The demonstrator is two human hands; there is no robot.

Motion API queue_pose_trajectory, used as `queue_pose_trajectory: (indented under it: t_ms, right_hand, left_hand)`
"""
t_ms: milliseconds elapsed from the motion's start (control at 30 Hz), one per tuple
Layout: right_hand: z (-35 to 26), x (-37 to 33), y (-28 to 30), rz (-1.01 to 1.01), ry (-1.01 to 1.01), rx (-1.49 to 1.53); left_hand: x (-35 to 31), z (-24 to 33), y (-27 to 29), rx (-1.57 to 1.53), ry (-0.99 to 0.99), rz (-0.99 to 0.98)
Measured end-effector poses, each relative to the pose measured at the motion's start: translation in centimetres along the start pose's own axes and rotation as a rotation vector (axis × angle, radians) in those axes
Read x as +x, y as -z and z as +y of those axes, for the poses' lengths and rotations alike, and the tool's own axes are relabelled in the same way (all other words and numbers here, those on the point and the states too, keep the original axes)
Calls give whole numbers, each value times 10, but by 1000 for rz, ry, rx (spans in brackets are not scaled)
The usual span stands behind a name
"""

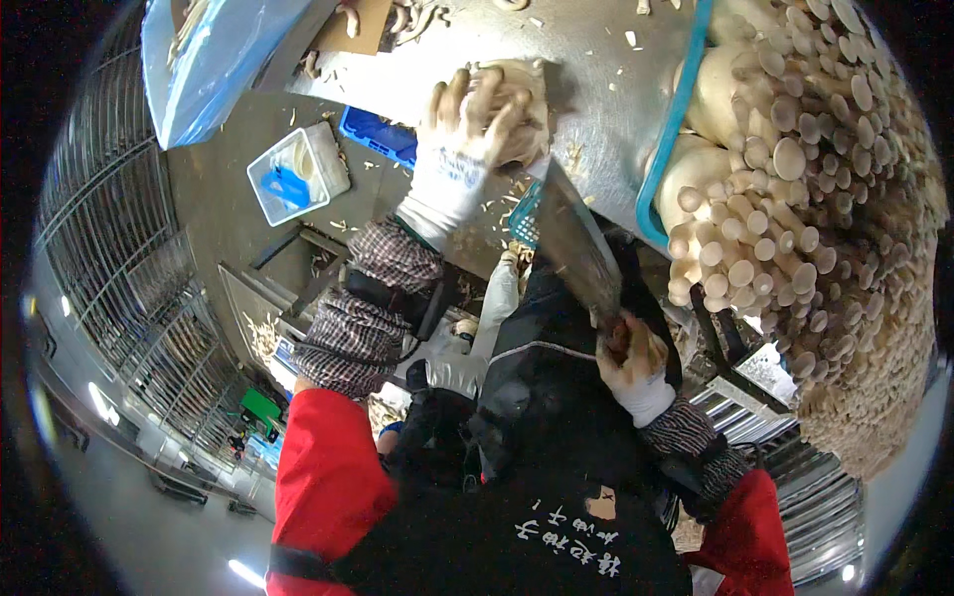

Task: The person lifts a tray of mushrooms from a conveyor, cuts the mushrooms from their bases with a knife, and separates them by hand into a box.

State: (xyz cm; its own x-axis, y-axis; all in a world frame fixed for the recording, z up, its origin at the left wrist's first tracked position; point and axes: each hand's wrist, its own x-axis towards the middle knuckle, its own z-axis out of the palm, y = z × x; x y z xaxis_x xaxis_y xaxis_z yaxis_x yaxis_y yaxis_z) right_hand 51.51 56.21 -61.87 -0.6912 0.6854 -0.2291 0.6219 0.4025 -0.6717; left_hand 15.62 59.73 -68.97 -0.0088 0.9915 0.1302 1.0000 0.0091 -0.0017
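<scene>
My left hand (467,124), in a white glove, lies over a pale mushroom clump (534,124) near the front edge of the steel table. Its fingers are bent round the top of the clump and slightly blurred. In my gloved right hand (636,368) is the handle of a large knife (576,243). The broad blade slants away to the left, its tip close to the clump; whether it touches cannot be made out. To the right, a big heap of mushrooms (785,233) with long stems and round caps fills a teal-rimmed basket (648,189).
Mushroom scraps (412,22) litter the steel table (616,99). A blue plastic bag (224,65) hangs at the far left. Below stand a clear tub (263,194) with something blue inside and a blue crate (373,134). Wire racks (109,219) line the left side.
</scene>
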Motion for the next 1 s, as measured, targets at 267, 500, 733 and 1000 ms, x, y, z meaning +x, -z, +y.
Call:
queue_pose_trajectory:
  t_ms: [267,500,733,1000]
  right_hand:
    - [-59,69,-37,-41,-317,337]
    - [-102,83,-58,-67,-239,415]
    - [-93,88,-62,-92,-210,340]
    - [-88,139,-75,16,-173,230]
  left_hand:
    - [-13,-36,13,-273,171,-282]
    - [-38,-29,35,-314,205,-228]
    - [-37,-29,28,-349,142,-173]
    - [-31,-27,30,-433,197,-243]
